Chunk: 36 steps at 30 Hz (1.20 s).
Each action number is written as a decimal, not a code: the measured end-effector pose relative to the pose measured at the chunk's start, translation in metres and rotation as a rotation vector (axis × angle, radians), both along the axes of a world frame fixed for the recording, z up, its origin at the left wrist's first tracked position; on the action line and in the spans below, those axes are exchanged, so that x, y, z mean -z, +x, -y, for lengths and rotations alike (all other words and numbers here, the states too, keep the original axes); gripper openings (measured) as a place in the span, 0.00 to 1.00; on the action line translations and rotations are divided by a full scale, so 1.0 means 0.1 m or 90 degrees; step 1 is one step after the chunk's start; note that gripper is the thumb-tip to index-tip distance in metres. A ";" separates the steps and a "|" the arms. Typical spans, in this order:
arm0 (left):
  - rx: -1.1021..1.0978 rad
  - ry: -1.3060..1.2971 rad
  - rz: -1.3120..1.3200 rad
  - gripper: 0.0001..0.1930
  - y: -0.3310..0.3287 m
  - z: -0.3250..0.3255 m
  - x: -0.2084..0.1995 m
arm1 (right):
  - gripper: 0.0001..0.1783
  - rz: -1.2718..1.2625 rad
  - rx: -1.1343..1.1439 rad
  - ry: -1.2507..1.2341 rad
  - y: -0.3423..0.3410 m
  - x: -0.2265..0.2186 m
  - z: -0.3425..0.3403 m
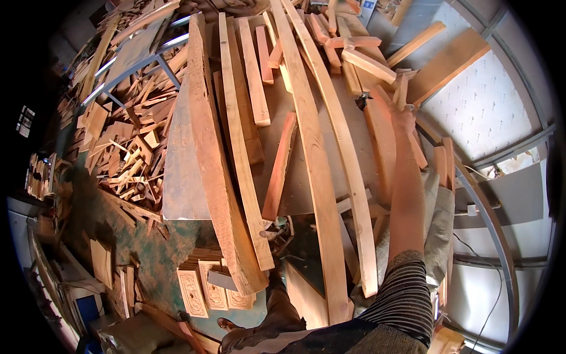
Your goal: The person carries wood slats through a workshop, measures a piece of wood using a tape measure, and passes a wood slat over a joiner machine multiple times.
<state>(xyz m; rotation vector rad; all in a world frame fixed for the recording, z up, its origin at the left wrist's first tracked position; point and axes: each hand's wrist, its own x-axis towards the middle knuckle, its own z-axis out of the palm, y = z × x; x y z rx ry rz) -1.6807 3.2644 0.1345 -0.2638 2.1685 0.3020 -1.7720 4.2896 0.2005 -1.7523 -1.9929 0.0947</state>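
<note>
My right arm, in a striped sleeve, reaches forward over the right side of the wooden-plank-covered table (183,171). At its end my right hand (403,118) is closed around a short piece of wood (401,91), which points away from me. Just left of that hand lies a broad reddish plank (380,138). Several short square wood pieces (368,64) are heaped beyond it. Long planks (315,141) run lengthwise across the table and overhang its near edge. Between them rests a short reddish block (279,168). My left hand is not in view.
Scrap wood (135,156) is piled on the floor at the left, below a metal-framed stand (159,62). Carved wooden panels (191,292) lie near my feet. A wide board (451,65) leans by the wall at the right, near a curved metal bar (498,236).
</note>
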 end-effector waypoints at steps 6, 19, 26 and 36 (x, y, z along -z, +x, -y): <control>0.144 -0.015 0.033 0.16 -0.17 0.02 0.09 | 0.33 -0.045 0.013 -0.087 0.22 0.23 -0.47; 0.629 0.103 -0.065 0.18 -0.66 0.24 0.74 | 0.22 -0.547 -0.247 -0.130 1.44 0.17 2.19; 0.668 0.158 -0.096 0.18 -0.65 0.37 0.88 | 0.24 -0.064 -0.366 0.184 1.40 -0.02 1.54; 0.327 0.153 -0.046 0.16 -0.35 0.60 0.84 | 0.22 0.187 -0.104 -0.105 1.57 0.04 0.49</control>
